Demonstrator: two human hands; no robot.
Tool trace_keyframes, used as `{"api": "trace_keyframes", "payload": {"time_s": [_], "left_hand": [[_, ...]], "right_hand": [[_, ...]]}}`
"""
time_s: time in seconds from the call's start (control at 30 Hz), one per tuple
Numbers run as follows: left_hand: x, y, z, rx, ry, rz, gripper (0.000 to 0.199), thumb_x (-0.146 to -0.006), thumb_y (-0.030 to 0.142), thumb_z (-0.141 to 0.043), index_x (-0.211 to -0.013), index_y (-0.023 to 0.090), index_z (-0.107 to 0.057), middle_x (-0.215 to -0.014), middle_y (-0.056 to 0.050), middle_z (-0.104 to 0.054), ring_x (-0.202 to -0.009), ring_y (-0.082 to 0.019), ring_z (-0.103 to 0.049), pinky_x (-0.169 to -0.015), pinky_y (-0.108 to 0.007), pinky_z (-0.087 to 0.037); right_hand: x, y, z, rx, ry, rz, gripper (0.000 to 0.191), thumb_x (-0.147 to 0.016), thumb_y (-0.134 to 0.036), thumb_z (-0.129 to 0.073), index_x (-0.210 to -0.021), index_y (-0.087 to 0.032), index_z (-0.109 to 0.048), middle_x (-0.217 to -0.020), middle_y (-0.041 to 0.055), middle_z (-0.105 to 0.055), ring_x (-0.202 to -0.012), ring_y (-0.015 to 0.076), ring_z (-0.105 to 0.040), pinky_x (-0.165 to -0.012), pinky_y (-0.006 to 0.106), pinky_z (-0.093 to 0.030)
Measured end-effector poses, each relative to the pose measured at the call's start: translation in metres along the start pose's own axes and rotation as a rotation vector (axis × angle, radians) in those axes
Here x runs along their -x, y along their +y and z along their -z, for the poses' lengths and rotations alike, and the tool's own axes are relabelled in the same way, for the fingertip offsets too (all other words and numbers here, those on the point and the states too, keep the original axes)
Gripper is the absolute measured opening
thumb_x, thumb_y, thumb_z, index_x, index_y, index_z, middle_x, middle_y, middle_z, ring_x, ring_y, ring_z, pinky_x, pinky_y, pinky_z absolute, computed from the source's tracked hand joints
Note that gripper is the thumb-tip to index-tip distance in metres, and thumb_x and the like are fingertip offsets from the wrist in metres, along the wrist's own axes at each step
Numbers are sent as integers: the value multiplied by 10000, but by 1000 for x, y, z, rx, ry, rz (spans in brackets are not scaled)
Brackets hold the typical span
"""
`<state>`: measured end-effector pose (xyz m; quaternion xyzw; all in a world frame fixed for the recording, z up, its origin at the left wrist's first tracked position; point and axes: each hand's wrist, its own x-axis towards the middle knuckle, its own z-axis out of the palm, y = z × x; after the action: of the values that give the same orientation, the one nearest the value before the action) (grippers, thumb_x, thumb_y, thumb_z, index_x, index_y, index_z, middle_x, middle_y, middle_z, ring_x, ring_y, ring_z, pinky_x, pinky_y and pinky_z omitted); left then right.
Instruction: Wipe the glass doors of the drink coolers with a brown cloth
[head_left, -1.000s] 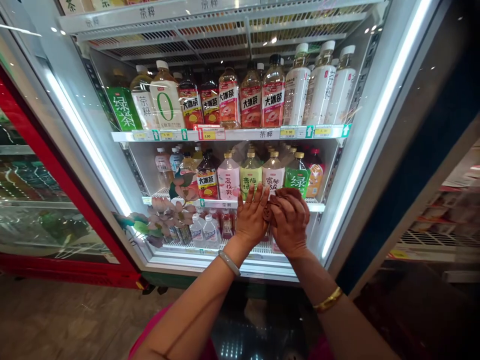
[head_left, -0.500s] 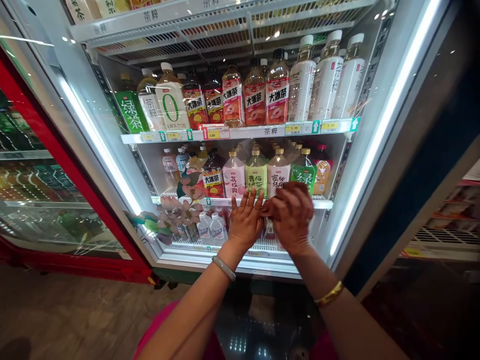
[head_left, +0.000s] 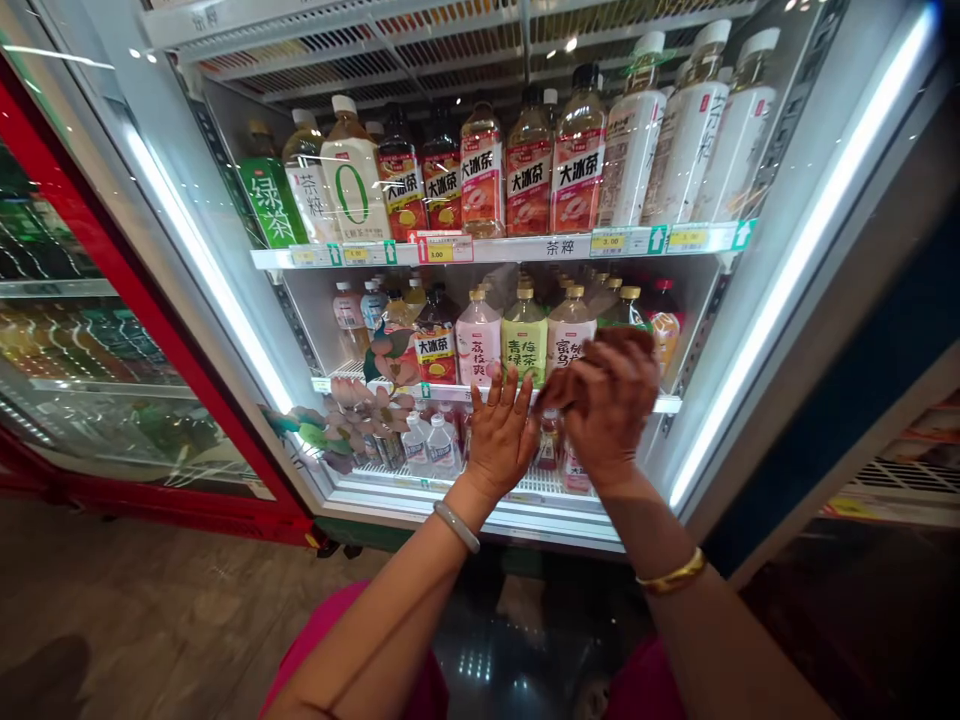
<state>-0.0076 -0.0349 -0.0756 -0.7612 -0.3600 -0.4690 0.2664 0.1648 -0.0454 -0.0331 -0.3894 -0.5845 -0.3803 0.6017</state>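
Note:
My left hand (head_left: 501, 435), with a pale bangle at the wrist, lies flat with fingers spread against the glass door of a lit drinks cooler. Just to its right, my right hand (head_left: 615, 415) is closed on a brown cloth (head_left: 574, 385), pressed toward the glass and slightly blurred. A gold bangle (head_left: 675, 574) circles the right wrist. Behind the glass, a pink-labelled bottle (head_left: 478, 335) and a green-labelled bottle (head_left: 524, 335) stand on the middle shelf. My right hand and the cloth partly hide the bottles further right.
Above, a shelf edge (head_left: 517, 248) with price tags carries several tea bottles. A flower decal (head_left: 367, 410) shows on the lower left of the glass. To the left stands a red-framed cooler (head_left: 247, 480). At the right are a dark blue panel (head_left: 840, 340) and another shelf unit.
My right hand has moved a little right and up with the cloth, and more of the cloth shows. The left hand stays spread on the glass. The view has shifted slightly.

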Motion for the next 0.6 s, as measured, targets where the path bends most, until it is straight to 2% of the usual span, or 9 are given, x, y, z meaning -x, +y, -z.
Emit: {"api": "trace_keyframes", "payload": {"time_s": [0.07,0.13,0.2,0.27,0.3,0.37,0.47,0.53,0.6], "left_hand": [[1,-2,-2,3,-2,16,692,-1014,233,-379,-1658,193,-129,-1721,-117,-173,-1617,-236,-81,-1315,-503,39],[0,-7,-3,-22,-9,38,698,-1010,236,-386,-1658,186,-131,-1715,-123,-206,-1617,-238,-85,-1313,-508,52],[-1,-13,-1,-56,-13,53,709,-1011,246,-405,-1659,192,-121,-1710,-123,-223,-1618,-242,-80,-1309,-522,68],[-4,-18,2,-76,-7,75,715,-1016,252,-415,-1660,206,-107,-1717,-117,-193,-1618,-248,-62,-1309,-535,61],[-5,-20,4,-80,2,96,714,-1021,253,-414,-1661,214,-100,-1721,-113,-170,-1618,-251,-55,-1311,-539,51],[-7,-23,7,-82,22,141,703,-1033,257,-403,-1661,238,-87,-1727,-100,-139,-1618,-250,-55,-1314,-543,29],[-8,-25,9,-79,7,161,697,-1045,279,-404,-1660,261,-75,-1733,-87,-98,-1618,-254,-52,-1316,-550,7],[-7,-24,10,-82,-13,151,708,-1043,288,-421,-1659,265,-75,-1736,-88,-53,-1618,-267,-27,-1312,-567,2],[-7,-23,10,-85,-29,143,728,-1033,288,-451,-1658,271,-79,-1736,-87,-10,-1617,-286,3,-1305,-595,-3]], "right_hand": [[23,-22,-7,-39,-121,98,358,-862,-236,-653,-1219,-262,-639,-1309,58,-666,-1401,288,-456,-1258,553,-303],[39,-31,-9,-46,-174,168,386,-871,-249,-673,-1255,-252,-630,-1298,49,-684,-1407,257,-453,-1288,515,-264],[42,-24,-6,-53,-191,236,396,-873,-231,-692,-1263,-260,-632,-1290,32,-695,-1406,234,-460,-1290,488,-268],[30,-7,0,-72,-188,267,367,-877,-208,-691,-1232,-294,-650,-1287,10,-697,-1384,227,-492,-1271,497,-296],[19,3,4,-78,-161,241,340,-877,-204,-687,-1201,-306,-663,-1282,8,-696,-1365,237,-515,-1250,517,-321],[-6,21,11,-64,-50,93,304,-868,-206,-678,-1157,-302,-684,-1287,38,-681,-1325,276,-556,-1185,559,-379],[-27,30,15,14,102,-129,357,-852,-179,-642,-1196,-266,-684,-1344,108,-639,-1299,326,-572,-1112,580,-433],[-21,19,10,54,99,-129,373,-853,-179,-639,-1214,-265,-682,-1360,115,-633,-1337,342,-539,-1118,581,-429],[-2,-1,0,54,43,-15,342,-860,-212,-680,-1191,-296,-689,-1331,78,-659,-1374,331,-503,-1148,575,-406]]}}
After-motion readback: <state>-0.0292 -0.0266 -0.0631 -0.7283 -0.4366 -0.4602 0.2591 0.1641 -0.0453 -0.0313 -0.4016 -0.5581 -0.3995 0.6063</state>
